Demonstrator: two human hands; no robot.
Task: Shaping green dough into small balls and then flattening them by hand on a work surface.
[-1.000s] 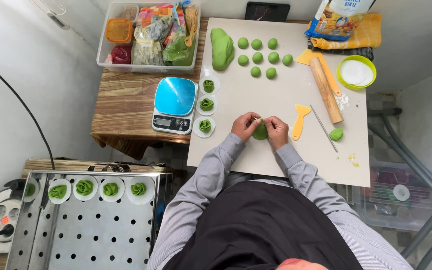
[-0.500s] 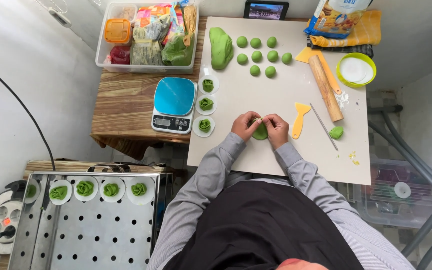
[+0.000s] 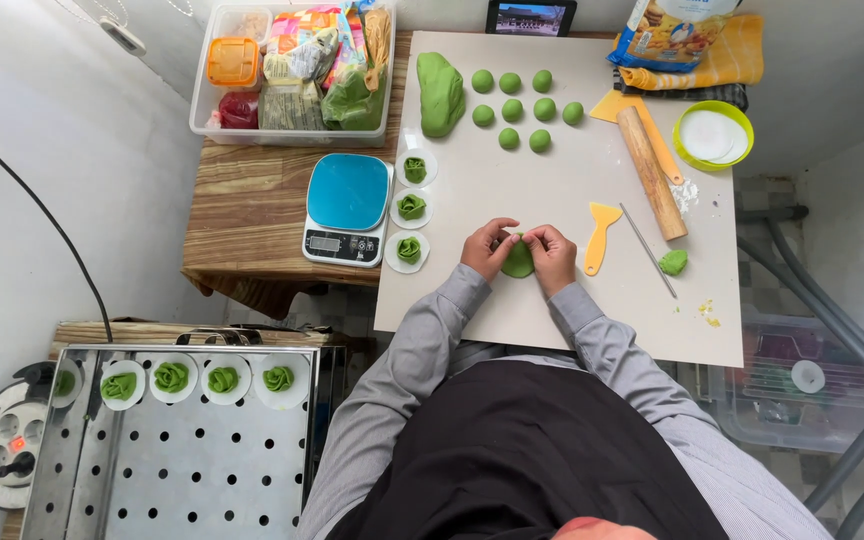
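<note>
My left hand and my right hand meet over a flat green dough piece on the beige mat, fingertips pinching its upper edge from both sides. Just left of my hands, three shaped green dumplings sit on small white paper rounds in a column. Farther up the mat lie a big green dough lump and several green dough balls. A yellow scraper lies right beside my right hand.
A wooden rolling pin, thin metal rod, small dough scrap and green-rimmed bowl lie to the right. A blue kitchen scale and clear bin of packets sit left. A perforated steel tray holds several dumplings below left.
Both hands stay on the dough piece with only small finger movements at its edge. The camera view has shifted slightly.
</note>
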